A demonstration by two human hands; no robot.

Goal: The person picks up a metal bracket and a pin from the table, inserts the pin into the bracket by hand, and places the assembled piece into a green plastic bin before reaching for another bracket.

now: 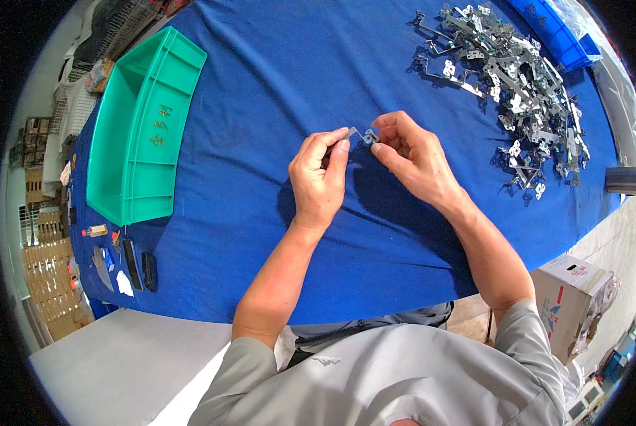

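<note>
holding a small metal bracket point(368, 136) up over the blue cloth point(254, 121), around mid-table, between both hands. pinching its left end with thumb and index finger of the left hand point(316, 174): narrow grip, with the other fingers curled in. framing its right end with thumb and index finger of the right hand point(414, 157), set only slightly apart; can't tell if gripping or just touching there. can't make out the bracket's finer shape either, too small.

see a big loose heap of metal brackets point(524, 85) upper right, tangled on the same cloth, well apart from both hands. also see a blue bin point(572, 55) just beyond the heap, and a metal cylinder point(624, 180) at the right edge.

on the left, note a green bin point(154, 170) with yellow characters on one long wall. near its lower end, note a small bottle point(98, 231), a dark narrow item point(132, 265) and a white scrap point(124, 284). past the table's near edge, right side, note a cardboard box point(568, 287). wearing a grey short-sleeved shirt point(403, 369).
</note>
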